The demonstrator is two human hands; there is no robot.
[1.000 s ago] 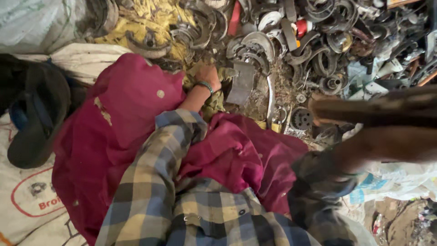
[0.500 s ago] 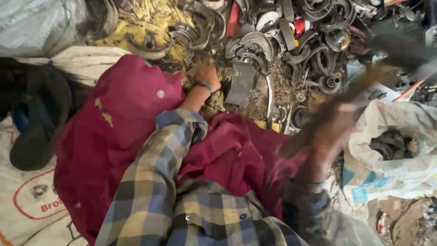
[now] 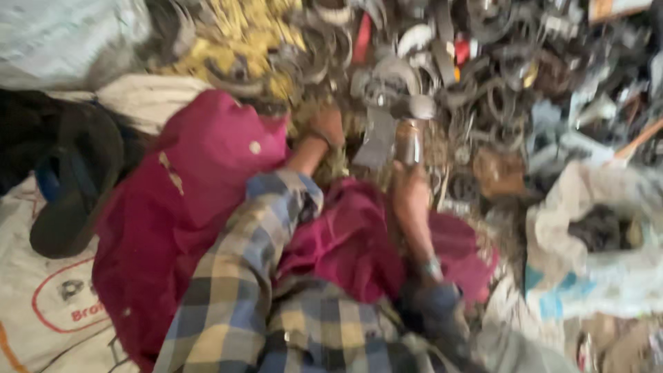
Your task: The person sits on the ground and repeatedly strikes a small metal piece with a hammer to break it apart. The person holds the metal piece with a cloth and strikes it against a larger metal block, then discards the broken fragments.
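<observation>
The view is blurred. My left hand [image 3: 324, 130], with a band at the wrist, rests low on the scrap pile beside a flat grey metal piece [image 3: 376, 141]; its fingers are hidden in the debris. My right hand [image 3: 409, 188] is closed around the shaft of a metal tool [image 3: 409, 138], whose top end sits among the scrap just right of the grey piece. Both arms wear blue and yellow plaid sleeves [image 3: 235, 290]. They reach forward over magenta cloth [image 3: 200, 179] covering my legs.
A heap of dark scrap metal rings and parts [image 3: 497, 62] fills the top of the view, with yellow debris [image 3: 228, 48] to its left. A black sandal [image 3: 72, 183] lies on a white printed sack [image 3: 41, 304] at left. An open white bag [image 3: 594, 235] sits at right.
My right arm swung down from the right side and now holds the tool against the scrap in front of me. The left hand has stayed in place on the pile.
</observation>
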